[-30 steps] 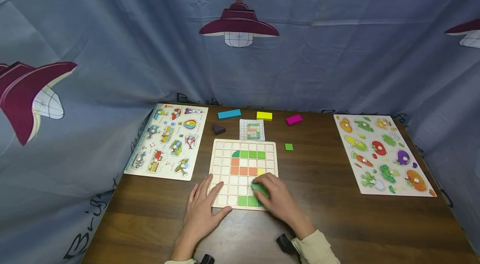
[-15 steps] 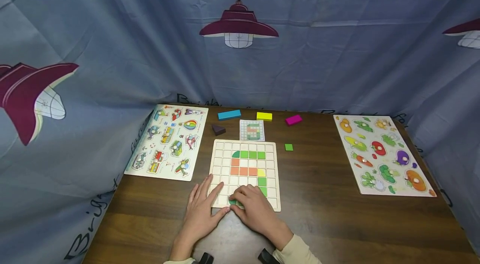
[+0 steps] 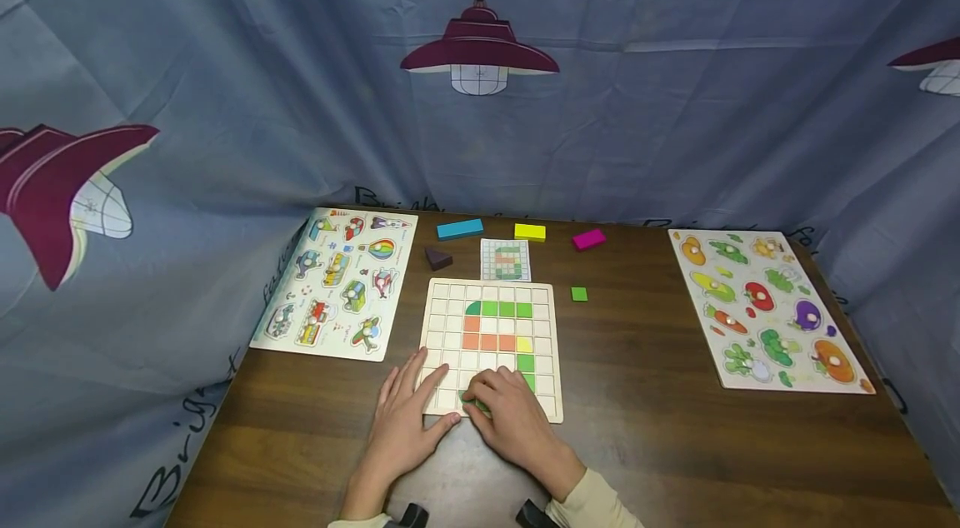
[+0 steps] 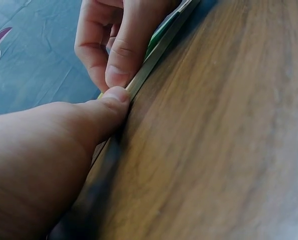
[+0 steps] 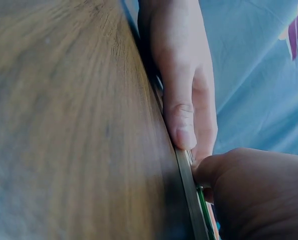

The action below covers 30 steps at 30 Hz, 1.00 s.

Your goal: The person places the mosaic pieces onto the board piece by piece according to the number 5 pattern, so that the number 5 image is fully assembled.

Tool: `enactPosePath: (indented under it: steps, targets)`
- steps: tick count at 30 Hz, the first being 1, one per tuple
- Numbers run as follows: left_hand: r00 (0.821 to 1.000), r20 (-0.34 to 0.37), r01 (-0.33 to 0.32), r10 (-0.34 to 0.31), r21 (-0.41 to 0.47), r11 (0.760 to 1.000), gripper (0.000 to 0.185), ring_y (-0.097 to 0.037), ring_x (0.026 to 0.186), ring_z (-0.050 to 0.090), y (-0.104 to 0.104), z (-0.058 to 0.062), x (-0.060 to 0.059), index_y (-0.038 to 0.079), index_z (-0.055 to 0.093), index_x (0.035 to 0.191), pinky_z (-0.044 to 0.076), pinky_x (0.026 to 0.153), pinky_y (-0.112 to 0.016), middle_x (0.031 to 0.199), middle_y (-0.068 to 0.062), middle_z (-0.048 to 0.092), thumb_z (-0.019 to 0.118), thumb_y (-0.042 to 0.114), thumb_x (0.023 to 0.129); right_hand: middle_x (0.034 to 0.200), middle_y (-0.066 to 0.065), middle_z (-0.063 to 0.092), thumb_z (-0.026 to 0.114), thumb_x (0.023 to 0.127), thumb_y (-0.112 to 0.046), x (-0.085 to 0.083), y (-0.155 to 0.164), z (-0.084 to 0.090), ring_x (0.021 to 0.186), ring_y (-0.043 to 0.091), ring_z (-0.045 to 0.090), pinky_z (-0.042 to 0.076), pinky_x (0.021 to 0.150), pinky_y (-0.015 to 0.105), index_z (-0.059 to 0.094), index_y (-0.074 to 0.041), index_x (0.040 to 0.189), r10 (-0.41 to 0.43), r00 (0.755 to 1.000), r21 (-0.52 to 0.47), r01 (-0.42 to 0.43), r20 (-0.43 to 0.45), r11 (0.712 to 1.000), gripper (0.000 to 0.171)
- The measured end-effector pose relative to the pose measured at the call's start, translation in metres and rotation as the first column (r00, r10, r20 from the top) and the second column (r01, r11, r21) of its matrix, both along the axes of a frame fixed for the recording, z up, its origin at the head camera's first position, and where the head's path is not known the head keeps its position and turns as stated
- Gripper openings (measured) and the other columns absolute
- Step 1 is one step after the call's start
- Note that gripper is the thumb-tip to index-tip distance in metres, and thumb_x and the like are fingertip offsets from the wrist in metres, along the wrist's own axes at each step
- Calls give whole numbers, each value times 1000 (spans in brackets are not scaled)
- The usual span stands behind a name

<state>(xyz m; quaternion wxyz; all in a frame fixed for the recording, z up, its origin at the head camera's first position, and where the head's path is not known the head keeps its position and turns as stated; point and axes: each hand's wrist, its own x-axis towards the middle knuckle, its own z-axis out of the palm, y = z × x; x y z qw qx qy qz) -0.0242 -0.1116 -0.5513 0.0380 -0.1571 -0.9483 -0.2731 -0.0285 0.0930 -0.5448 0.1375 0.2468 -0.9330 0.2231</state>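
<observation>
A pale wooden grid board (image 3: 444, 311) lies on the table, with green, orange and yellow pieces in its squares. My left hand (image 3: 405, 411) rests with fingers spread over the board's lower left corner, its thumb at the near edge. The right hand (image 3: 510, 420) is at the board's near edge, thumb and fingers pinching a dark green piece (image 3: 467, 396) in the bottom row. Those fingers hide most of that piece. In the left wrist view, the right fingertips (image 4: 117, 75) almost meet the left thumb at the board's edge.
A pattern card (image 3: 505, 260) lies just beyond the board. Around it sit blue (image 3: 460, 229), yellow (image 3: 529, 232) and magenta blocks (image 3: 588, 239), a dark triangular block (image 3: 438, 259) and a small green square (image 3: 579, 294). Picture puzzles flank them, vehicles left (image 3: 300, 303), vegetables right (image 3: 735, 303).
My right hand has moved left and nearer with the dark green piece, from the board's lower right to its bottom row. The left hand stays in place.
</observation>
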Motion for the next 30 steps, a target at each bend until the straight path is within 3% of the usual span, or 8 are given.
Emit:
enactPosePath:
  steps: [7,11,15,19,22,27,30]
  targets:
    - [999,-49,-4,5,9,1000,71,-36,150,37,0,0,0,23,56,146,23,122,-56,163,-16,37,78,52,84,100,-16,68,81,87,-29,2,1,3,81,6,51,39,71,26,72,-29,89,-5,999,41,7,-40,999,10]
    - [999,-35,-16,17,21,1000,72,-35,150,37,-1,0,0,23,57,145,22,122,-55,163,-15,37,80,51,82,100,-15,67,81,87,-29,-3,14,8,83,7,53,43,73,27,70,-29,88,10,999,2,-10,-52,1000,11]
    - [1000,0,-30,30,29,999,73,-34,153,34,-2,0,0,25,57,146,19,125,-51,165,-13,36,80,51,82,98,-8,68,81,87,-22,-26,50,12,90,12,60,51,80,33,72,-23,89,-17,999,-115,13,-36,993,10]
    - [999,-18,-41,42,20,999,73,-35,152,35,-3,-2,0,24,57,145,21,123,-52,164,-14,37,80,52,81,101,-2,70,78,90,-15,-60,101,13,94,18,62,53,81,40,74,-17,94,-142,988,-182,150,55,972,6]
    - [998,-43,-48,48,16,999,73,-36,150,38,-3,-4,0,23,59,143,23,122,-54,162,-14,39,81,52,80,114,6,70,74,93,-14,-84,135,10,105,26,63,53,89,47,74,-13,109,-225,965,-160,246,136,956,15]
    - [999,-28,-25,26,22,999,73,-36,151,37,-2,-5,0,23,58,144,22,123,-55,163,-15,38,81,51,81,145,16,55,67,96,-8,-110,170,4,122,37,59,50,99,57,61,-7,138,-253,936,-107,286,246,952,43]
    - [999,-31,-20,21,18,1000,73,-35,151,36,-1,-4,0,24,57,145,21,123,-54,163,-14,37,81,51,81,148,16,54,65,97,-10,-118,174,2,123,38,60,52,99,57,58,-8,142,-270,921,-68,299,280,952,46]
